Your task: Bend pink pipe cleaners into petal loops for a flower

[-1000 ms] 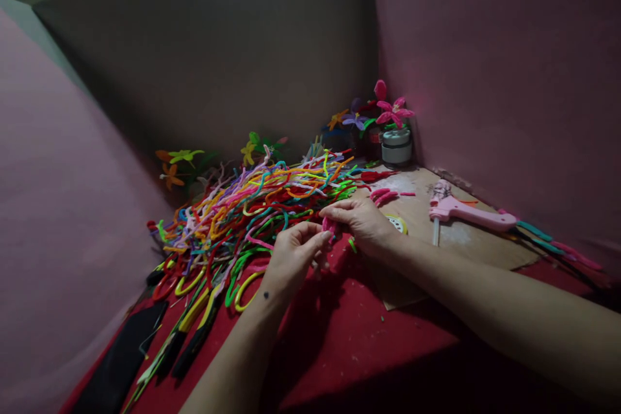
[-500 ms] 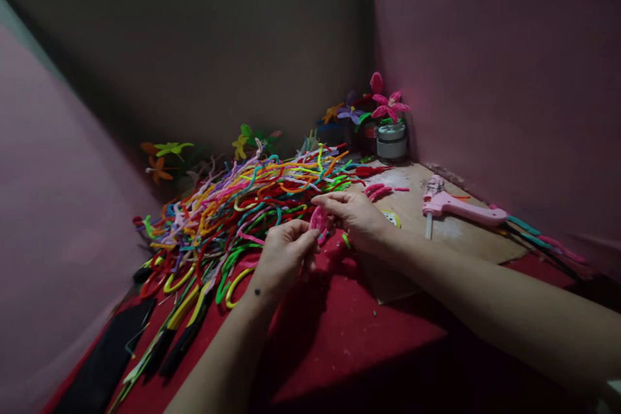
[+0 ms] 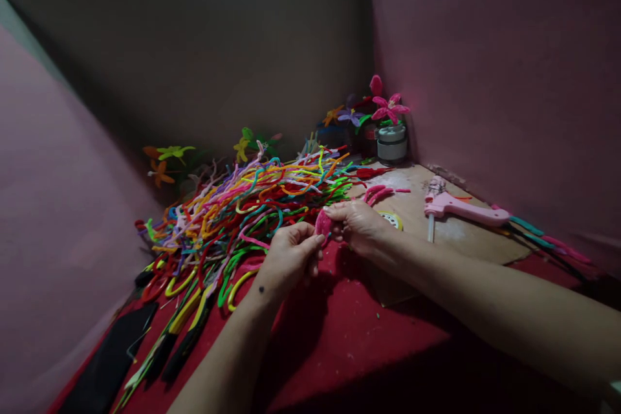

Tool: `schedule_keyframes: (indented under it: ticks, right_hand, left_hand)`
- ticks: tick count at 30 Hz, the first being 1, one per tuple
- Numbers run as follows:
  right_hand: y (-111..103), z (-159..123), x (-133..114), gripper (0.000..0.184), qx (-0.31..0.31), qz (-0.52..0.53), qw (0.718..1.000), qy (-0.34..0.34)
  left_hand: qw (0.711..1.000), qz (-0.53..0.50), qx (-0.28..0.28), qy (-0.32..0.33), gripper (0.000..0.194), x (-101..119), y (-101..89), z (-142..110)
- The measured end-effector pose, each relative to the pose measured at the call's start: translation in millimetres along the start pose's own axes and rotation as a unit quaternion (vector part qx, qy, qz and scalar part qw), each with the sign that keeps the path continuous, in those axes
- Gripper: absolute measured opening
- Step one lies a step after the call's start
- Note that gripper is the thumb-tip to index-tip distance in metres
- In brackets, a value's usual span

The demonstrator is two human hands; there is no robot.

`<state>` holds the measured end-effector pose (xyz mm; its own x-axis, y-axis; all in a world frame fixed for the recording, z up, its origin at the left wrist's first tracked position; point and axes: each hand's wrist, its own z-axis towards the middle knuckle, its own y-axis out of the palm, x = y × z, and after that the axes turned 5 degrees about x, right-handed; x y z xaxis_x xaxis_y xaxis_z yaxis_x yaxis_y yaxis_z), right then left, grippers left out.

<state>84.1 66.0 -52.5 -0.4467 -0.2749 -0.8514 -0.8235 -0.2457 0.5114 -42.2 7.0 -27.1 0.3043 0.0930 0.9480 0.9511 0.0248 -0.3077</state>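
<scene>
Centrally, the left hand (image 3: 295, 252) and right hand (image 3: 361, 226) pinch a fuzzy pink piece (image 3: 323, 223) between their fingertips. Coloured fuzzy stems (image 3: 262, 191) lie toward eleven o'clock, a pink glue gun (image 3: 463, 208) toward three.

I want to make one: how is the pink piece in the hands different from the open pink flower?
The pink piece is small and rounded; the pink flower has spread petals. The left hand pinches the pink piece; the pink flower stands over a grey pot. Both are pink.
</scene>
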Motion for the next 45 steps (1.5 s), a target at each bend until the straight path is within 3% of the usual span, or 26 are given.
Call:
schedule_keyframes:
  ticks: [2, 6, 10, 15, 18, 24, 31, 42, 45]
  right_hand:
    - [-1.4, 1.6, 0.8, 0.021, -0.001, 0.005, 1.0, 0.007]
    - [-5.5, 3.3, 2.1, 0.02, -0.051, -0.01, 0.997, -0.064]
    - [-6.5, 2.5, 3.8, 0.025, -0.086, -0.021, 0.994, -0.064]
    - [-3.4, -1.1, 1.3, 0.021, -0.009, -0.064, 0.994, -0.093]
    - [-2.1, -3.1, -0.6, 0.021, -0.011, -0.081, 0.989, -0.122]
    - [-1.4, -4.7, 7.5, 0.026, -0.11, -0.017, 0.992, -0.05]
    - [-1.7, -2.9, 8.9, 0.017, -0.115, 0.018, 0.993, -0.033]
    - [-0.6, -1.2, 5.7, 0.021, 0.001, 0.021, 0.998, -0.056]
    - [-1.4, -0.8, 5.4, 0.02, 0.005, 0.018, 0.998, -0.058]
  left_hand:
    - [1.0, -0.007, -0.01, -0.004, 0.023, -1.2, -1.5, 1.5]
    - [0.999, -0.028, -0.014, -0.014, 0.026, -1.5, -6.3, 1.5]
    - [0.999, -0.03, -0.012, -0.016, 0.025, -1.0, -6.2, 0.6]
    - [0.999, -0.028, -0.033, -0.019, 0.026, -3.2, -1.5, 1.2]
    - [0.998, -0.051, -0.019, -0.023, 0.025, -3.8, -0.4, 0.4]
    - [0.996, -0.087, -0.003, -0.013, 0.026, -4.4, -1.4, -1.9]
    - [0.987, -0.144, -0.074, 0.01, 0.019, -4.8, -1.6, 0.1]
    - [0.995, -0.078, -0.055, -0.004, 0.021, -7.0, 0.0, 0.5]
    - [0.995, -0.085, -0.048, -0.011, 0.02, -3.8, 1.4, -1.2]
